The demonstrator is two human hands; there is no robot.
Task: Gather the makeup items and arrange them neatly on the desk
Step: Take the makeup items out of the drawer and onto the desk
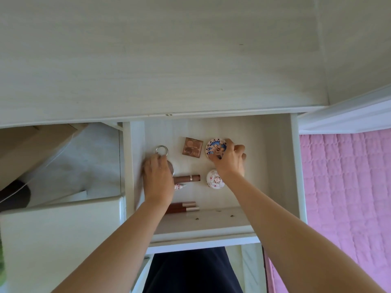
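An open white drawer point(279, 166) below the desk top point(160, 60) holds the makeup. My right hand point(229, 160) grips a round compact with a blue and orange pattern point(214, 148) at the drawer's back. My left hand point(157, 176) covers a round silver-rimmed case point(171, 168) with a metal ring point(161, 150) beyond it. Between them lies a square brown palette point(192, 148). A brown lipstick tube point(187, 178), a small white floral jar point(214, 179) and two reddish-brown tubes point(184, 206) lie nearer to me.
The desk top stretches wide and bare beyond the drawer. A pink quilted bed cover point(347, 187) is on the right. A white chair or cabinet surface point(59, 240) stands at the left, with the floor point(80, 166) visible under the desk.
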